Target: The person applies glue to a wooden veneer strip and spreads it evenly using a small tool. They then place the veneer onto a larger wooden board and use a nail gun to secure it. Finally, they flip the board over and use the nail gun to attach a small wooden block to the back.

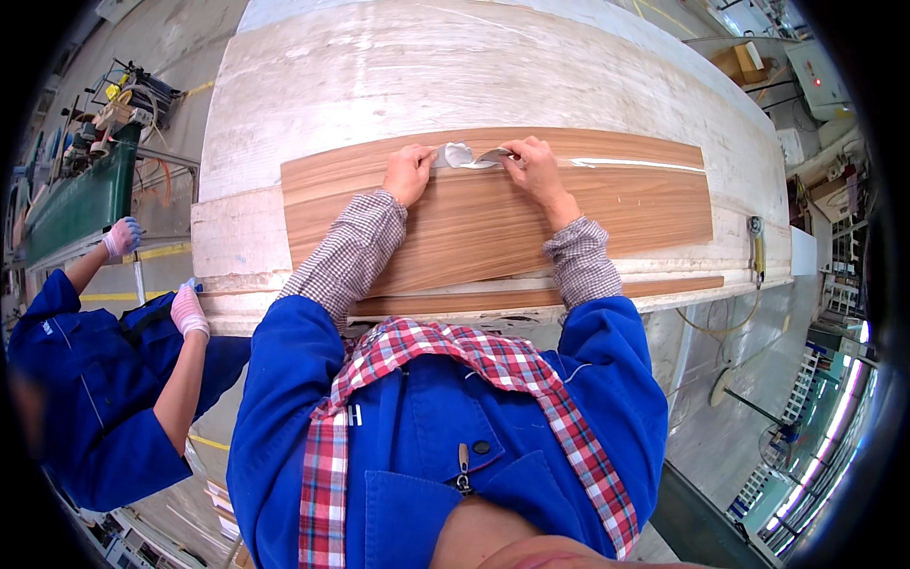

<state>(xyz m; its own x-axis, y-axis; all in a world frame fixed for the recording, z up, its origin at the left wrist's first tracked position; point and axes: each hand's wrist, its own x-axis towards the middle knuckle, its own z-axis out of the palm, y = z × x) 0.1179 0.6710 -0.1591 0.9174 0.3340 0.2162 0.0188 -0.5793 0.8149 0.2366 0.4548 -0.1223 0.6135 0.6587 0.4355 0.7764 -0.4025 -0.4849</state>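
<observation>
A wide wood-grain board (455, 228) lies on the pale worktable in front of me. Above its far part, my left hand (409, 174) is closed on a flat grey scraper (440, 157) that carries a lump of white putty (459, 153). My right hand (536, 173) pinches a second thin grey scraper (493, 155), its edge close to the putty. Fingers hide part of both scrapers. To the right of my right hand, a white putty streak (645, 166) runs along the board toward its right end.
A narrow wood-grain strip (654, 287) lies along the table's near edge. At the right, a yellow-handled tool (756, 248) with a hose rests at the edge. The worktable (455, 66) stretches away beyond the board. To my left stands a co-worker (104, 379) in blue with gloves.
</observation>
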